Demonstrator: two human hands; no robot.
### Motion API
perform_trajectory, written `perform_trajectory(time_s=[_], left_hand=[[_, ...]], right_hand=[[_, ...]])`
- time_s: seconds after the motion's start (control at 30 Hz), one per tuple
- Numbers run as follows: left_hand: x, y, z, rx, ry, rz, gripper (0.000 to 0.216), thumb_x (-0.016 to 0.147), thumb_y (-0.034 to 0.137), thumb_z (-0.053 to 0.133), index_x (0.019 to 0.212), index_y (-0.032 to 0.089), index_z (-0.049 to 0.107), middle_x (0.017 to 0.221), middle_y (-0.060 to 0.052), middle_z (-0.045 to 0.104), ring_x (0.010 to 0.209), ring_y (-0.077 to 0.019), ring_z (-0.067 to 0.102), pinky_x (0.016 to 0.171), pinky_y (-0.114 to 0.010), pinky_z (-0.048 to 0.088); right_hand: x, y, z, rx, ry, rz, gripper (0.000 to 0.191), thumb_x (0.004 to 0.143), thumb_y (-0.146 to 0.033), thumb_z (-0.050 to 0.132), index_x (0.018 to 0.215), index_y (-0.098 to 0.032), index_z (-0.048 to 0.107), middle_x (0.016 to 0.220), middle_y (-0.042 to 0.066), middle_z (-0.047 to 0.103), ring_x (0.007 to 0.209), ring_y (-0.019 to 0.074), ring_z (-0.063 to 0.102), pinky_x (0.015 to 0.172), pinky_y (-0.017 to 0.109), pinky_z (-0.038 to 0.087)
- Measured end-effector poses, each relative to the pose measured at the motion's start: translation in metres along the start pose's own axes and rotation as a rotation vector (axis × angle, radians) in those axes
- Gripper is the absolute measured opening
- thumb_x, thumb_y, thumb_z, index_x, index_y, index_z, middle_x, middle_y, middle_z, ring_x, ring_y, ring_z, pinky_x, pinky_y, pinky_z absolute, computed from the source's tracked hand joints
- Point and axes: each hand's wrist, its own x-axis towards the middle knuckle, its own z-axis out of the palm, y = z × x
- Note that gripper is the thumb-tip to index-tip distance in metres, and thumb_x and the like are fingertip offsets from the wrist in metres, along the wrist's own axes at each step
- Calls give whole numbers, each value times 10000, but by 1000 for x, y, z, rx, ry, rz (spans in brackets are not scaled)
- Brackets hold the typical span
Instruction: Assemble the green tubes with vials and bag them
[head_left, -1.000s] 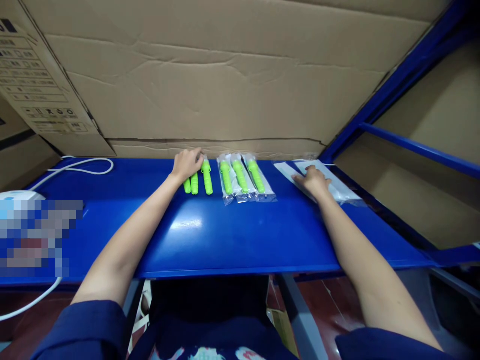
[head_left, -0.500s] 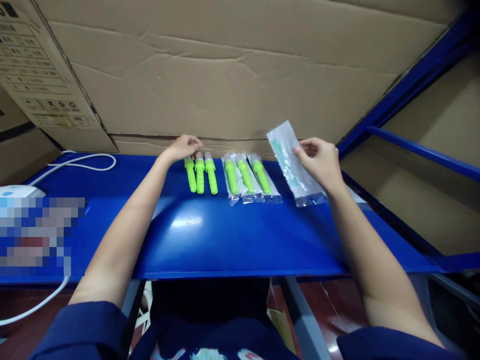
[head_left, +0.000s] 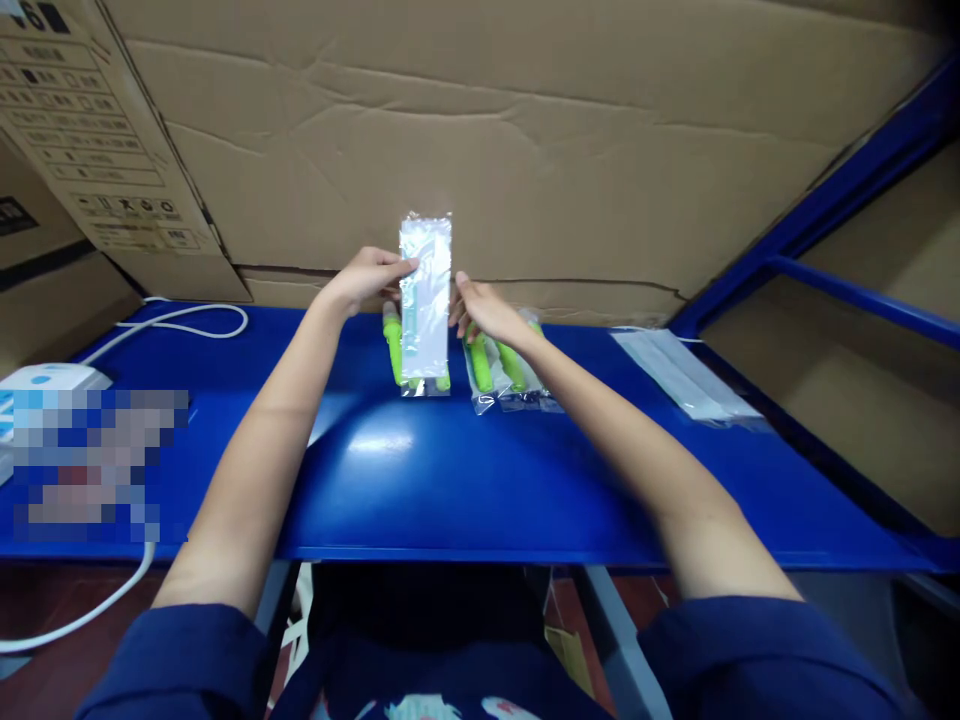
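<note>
The cardboard panel [head_left: 480, 160] backs your work and closes off the far edge of the blue tabletop [head_left: 480, 490]. Between your forearms, a broad stretch of that surface runs to the straight front edge, giving you room toward yourself. A blue frame bar [head_left: 825, 205] slants up along your right side. Flat sleeves [head_left: 686, 375] lie near the right edge, well apart from your hands, with open blue surface on their near side. A white plastic unit [head_left: 56, 380] takes up the far left.

Ahead of you, a clear pouch with a pale insert [head_left: 431, 310] stands roughly upright, its top reaching up before the cardboard. Just to its right lie bagged green sticks [head_left: 481, 370], partly behind your right hand [head_left: 472, 305]; its thumb and fingers are parted beside the pouch's right edge. Your left hand [head_left: 371, 275] pinches the pouch's left edge, thumb in front. A loose green stick [head_left: 394, 345] shows past that edge, partly covered.
</note>
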Motion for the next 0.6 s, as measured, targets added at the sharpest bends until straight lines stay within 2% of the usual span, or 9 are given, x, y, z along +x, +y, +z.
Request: perform_trajectory(time_s=[0.13,0.23,0.33,0.4,0.5,0.6], left_hand=[[0,-13,-16,9,-30,-77,249,940,337,677,930,107,772,892,-119,758,887,-188,722,828,-345,572],[-1,-19,-20,33,-91,-92,243,891,357,725,821,130,775,849,-105,758,878,-187,719,808,-335,572],[-1,-24,-20,50,-120,-97,225,859,354,739,782,147,780,825,-89,760,858,-181,717,804,-329,571],[1,-26,-19,77,-137,-96,214,839,354,746,784,153,791,822,-82,767,852,-186,721,803,-327,571],[1,-27,-20,113,-179,-98,205,816,365,753,802,167,805,841,-73,784,848,-191,727,785,-310,572],[1,-27,-20,121,-232,-91,198,808,375,750,806,186,809,866,-59,800,853,-184,728,768,-278,569]], right_hand=[[20,9,11,-258,-74,149,275,993,-320,643,768,-220,522,480,-22,576,422,170,602,455,300,567],[29,14,21,-370,-126,193,263,941,-296,704,750,-216,542,404,-39,531,389,188,593,458,325,581],[34,17,30,-287,-160,174,343,805,-316,859,700,-214,549,365,-60,495,350,169,565,385,283,542],[34,17,32,-233,-185,151,367,747,-309,904,678,-206,558,384,-50,524,359,158,573,371,264,537],[29,16,27,-189,-204,158,335,793,-295,867,675,-186,572,470,12,618,430,170,635,412,272,576],[20,15,11,-85,-152,175,306,847,-310,821,696,-183,587,526,39,658,500,172,674,473,270,615]])
